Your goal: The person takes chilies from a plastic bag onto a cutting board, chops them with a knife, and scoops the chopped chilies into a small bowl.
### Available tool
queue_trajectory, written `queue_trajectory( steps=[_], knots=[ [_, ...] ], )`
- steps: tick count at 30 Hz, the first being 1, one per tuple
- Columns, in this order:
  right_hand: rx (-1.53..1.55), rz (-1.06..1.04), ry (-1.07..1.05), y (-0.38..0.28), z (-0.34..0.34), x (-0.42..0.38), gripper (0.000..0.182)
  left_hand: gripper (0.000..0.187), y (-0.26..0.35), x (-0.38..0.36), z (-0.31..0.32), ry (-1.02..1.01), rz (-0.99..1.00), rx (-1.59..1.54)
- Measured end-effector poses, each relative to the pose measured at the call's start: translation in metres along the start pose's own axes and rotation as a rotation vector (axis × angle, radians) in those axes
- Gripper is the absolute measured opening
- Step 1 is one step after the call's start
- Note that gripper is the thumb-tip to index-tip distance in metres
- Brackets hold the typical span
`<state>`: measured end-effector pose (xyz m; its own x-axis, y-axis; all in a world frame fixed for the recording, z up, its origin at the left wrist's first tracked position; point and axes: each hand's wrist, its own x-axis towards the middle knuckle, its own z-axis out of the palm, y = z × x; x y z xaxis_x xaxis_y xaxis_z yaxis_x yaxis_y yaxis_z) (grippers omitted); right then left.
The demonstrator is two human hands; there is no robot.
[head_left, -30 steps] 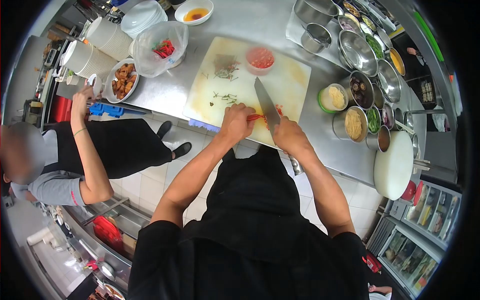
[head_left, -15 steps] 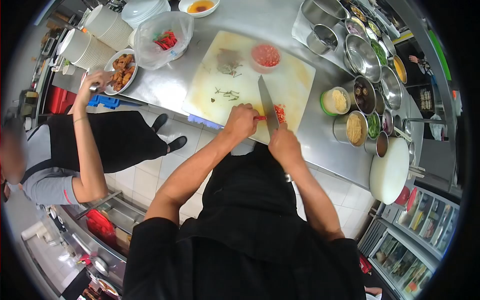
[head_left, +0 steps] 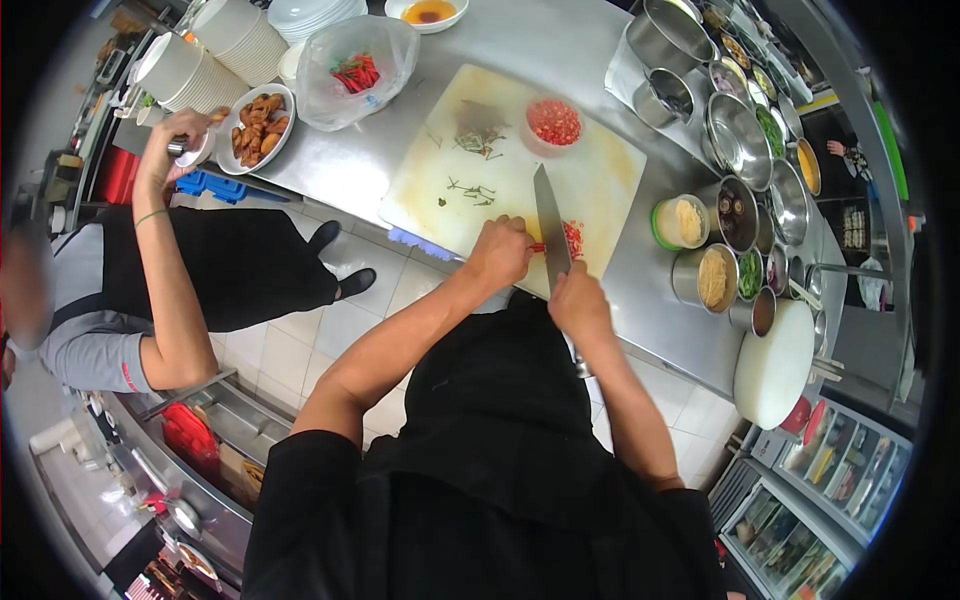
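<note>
My right hand (head_left: 582, 302) is closed around the handle of a kitchen knife (head_left: 551, 222), its blade pointing away from me over the cutting board (head_left: 610, 180). Pressed to the board, my left hand (head_left: 503, 252) is closed on a red chili (head_left: 538, 247), whose cut end shows beside the blade. Chopped chili (head_left: 573, 238) lies just right of the knife. Beyond the knife tip, a clear tub (head_left: 553, 124) holds more chopped red pieces. Green chili stems (head_left: 470, 190) are scattered on the left half of the board.
A plastic bag (head_left: 358, 72) with whole red chilies and a plate of fried pieces (head_left: 262, 130) stand left. Metal ingredient containers (head_left: 705, 275) crowd the right, near a round white block (head_left: 775, 352). At left, a co-worker's hand (head_left: 178, 145) holds a small white dish.
The camera view has shifted slightly, moving the board and bag rightward in frame. My hands keep their holds on knife and chili. The co-worker's small white dish has come into view.
</note>
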<state>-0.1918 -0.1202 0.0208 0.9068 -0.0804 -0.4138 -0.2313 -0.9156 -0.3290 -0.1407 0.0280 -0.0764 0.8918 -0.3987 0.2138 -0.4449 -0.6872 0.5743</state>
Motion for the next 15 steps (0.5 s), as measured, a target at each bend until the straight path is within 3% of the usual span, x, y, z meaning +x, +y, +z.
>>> queue_trajectory(
  steps=[6,9,15],
  knots=[
    [-0.003,-0.049,-0.067,-0.001,-0.02,0.004,0.026,0.011,0.0,-0.003,0.004,0.027,0.047,0.012],
    [-0.001,0.007,0.031,0.0,0.007,-0.003,0.026,0.014,-0.003,-0.002,0.007,0.102,0.07,-0.03],
    [-0.021,-0.052,-0.01,0.005,-0.008,0.003,0.026,0.014,-0.001,-0.004,0.003,0.038,0.076,-0.007]
  ],
)
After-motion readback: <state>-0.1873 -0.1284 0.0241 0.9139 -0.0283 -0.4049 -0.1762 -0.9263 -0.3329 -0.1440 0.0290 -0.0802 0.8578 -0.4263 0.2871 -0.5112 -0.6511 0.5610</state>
